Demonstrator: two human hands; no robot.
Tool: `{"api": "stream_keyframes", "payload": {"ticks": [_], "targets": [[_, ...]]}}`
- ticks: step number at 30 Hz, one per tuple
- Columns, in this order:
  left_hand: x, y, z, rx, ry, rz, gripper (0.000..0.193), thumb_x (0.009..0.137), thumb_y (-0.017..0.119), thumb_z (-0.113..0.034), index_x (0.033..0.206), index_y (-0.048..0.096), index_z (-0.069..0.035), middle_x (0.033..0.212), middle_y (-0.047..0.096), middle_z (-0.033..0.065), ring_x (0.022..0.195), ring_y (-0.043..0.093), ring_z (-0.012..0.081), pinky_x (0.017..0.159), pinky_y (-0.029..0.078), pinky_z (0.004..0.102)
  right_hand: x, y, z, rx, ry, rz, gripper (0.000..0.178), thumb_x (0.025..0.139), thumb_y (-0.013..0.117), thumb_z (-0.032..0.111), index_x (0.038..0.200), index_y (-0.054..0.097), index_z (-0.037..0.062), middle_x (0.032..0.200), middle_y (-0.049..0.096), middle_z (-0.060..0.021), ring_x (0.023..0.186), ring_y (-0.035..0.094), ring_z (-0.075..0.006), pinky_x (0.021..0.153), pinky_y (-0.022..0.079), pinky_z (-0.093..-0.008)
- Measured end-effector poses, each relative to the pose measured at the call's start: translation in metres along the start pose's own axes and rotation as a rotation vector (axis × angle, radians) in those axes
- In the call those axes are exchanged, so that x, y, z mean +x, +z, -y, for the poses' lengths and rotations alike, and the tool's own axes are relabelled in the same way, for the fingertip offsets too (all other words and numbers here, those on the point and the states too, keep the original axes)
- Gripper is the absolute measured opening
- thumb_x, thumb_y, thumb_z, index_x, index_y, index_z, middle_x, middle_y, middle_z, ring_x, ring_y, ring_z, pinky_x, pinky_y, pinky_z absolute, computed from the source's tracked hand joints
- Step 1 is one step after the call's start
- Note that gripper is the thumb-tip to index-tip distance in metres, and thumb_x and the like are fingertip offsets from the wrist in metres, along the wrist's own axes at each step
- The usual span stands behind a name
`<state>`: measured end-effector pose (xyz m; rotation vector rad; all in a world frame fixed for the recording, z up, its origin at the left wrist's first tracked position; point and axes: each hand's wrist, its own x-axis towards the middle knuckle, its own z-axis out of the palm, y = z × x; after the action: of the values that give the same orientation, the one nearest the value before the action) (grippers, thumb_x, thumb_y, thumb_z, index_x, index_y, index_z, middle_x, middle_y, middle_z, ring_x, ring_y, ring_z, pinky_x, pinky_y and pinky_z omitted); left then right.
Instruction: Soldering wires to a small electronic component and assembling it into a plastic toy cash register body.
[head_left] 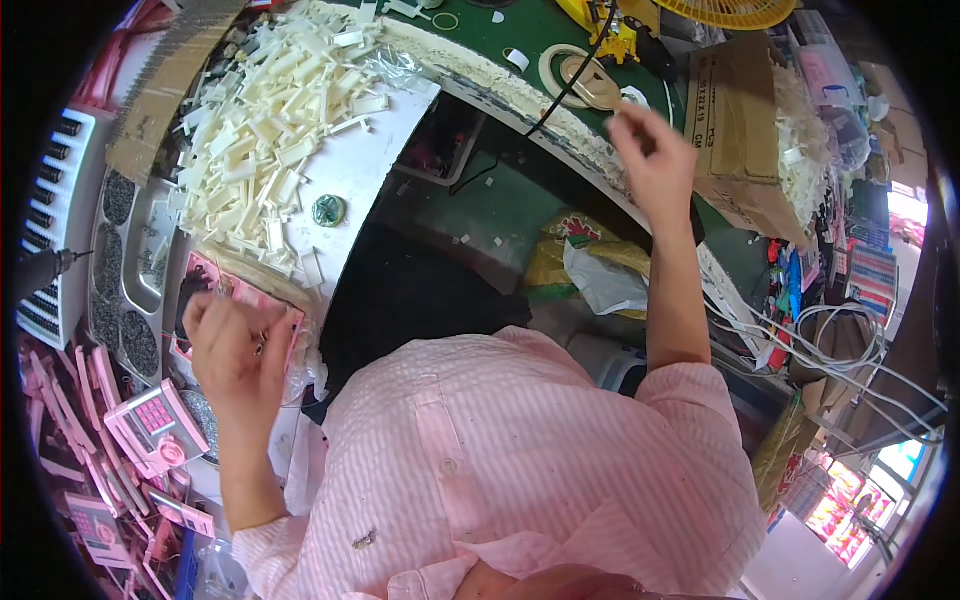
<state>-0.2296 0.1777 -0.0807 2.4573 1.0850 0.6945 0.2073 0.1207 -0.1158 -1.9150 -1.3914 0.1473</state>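
Note:
My left hand [235, 350] is over a pink plastic panel [200, 268] at the left bench edge. Its fingers are curled together, and small metallic bits show by them; what they grip is too small to name. My right hand [655, 155] is raised over the bench strip at the far right, fingers drawn into a slightly blurred pinch whose content I cannot make out. Just beyond its fingertips lie a beige round plastic part [595, 88] and a black cable [548, 112]. A heap of cream plastic pieces [270, 130] spreads past the left hand, beside a small round green item [328, 210].
A dark pointed driver [65, 260] hangs at far left, by a tray of small dark parts [118, 255] and a white rack [62, 150]. Pink toy housings [150, 430] pile up lower left. A cardboard box [735, 130] stands right, near loose white cables [840, 330].

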Motion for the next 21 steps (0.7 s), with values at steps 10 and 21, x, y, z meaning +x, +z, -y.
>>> {"api": "stream_keyframes", "payload": {"ticks": [10,21], "targets": [[-0.058,0.006,-0.019,-0.158,-0.279,-0.26,0.006,0.082,0.07,-0.002,0.077,0.067,0.0,0.062,0.053,0.0057,0.059,0.049,0.0191,0.077,0.041,0.0362,0.042,0.016,-0.005,0.007,-0.158,-0.119,0.022,0.081,0.071,0.007,0.103,0.072,0.0035,0.089,0.068,-0.0082,0.076,0.061,-0.0163,0.071,0.05,-0.0277],[-0.027,0.029,-0.047,-0.506,-0.286,-0.166,0.016,0.082,0.065,-0.004,0.09,0.05,-0.002,0.096,0.052,0.0105,0.088,0.051,0.021,0.082,0.041,0.0314,0.136,0.173,0.046,-0.238,-0.374,0.132,0.041,0.085,0.063,0.017,0.125,0.062,0.0135,0.113,0.063,-0.0128,0.093,0.064,-0.0321,0.085,0.051,-0.0407]]}}
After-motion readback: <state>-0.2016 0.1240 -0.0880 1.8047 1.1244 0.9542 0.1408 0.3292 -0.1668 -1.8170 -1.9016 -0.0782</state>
